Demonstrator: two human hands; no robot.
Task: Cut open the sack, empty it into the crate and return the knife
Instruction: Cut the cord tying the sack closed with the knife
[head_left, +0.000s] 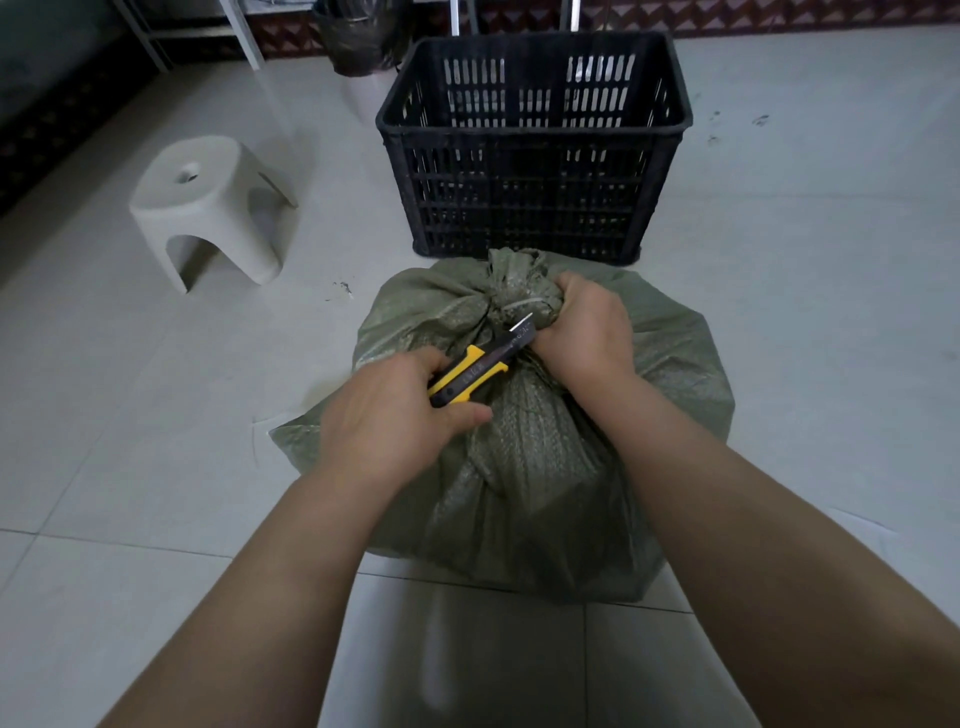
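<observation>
Green sack (540, 441) tied shut on tiled floor (156, 467), black crate (530, 145) just behind, white stool (208, 208) at left, left hand (384, 421) grasping knife (478, 364), right hand (587, 327) clenching the sack's neck, blade tip hidden there, crate's inside hard to make out.

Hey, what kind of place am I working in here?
Probably a storeroom or utility room indoors: a pale tiled floor, a black slatted crate behind a tied woven sack, and a low plastic stool.

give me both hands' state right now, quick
Left hand: closed around the yellow-and-black knife.
Right hand: closed on the tied neck of the green sack.
</observation>
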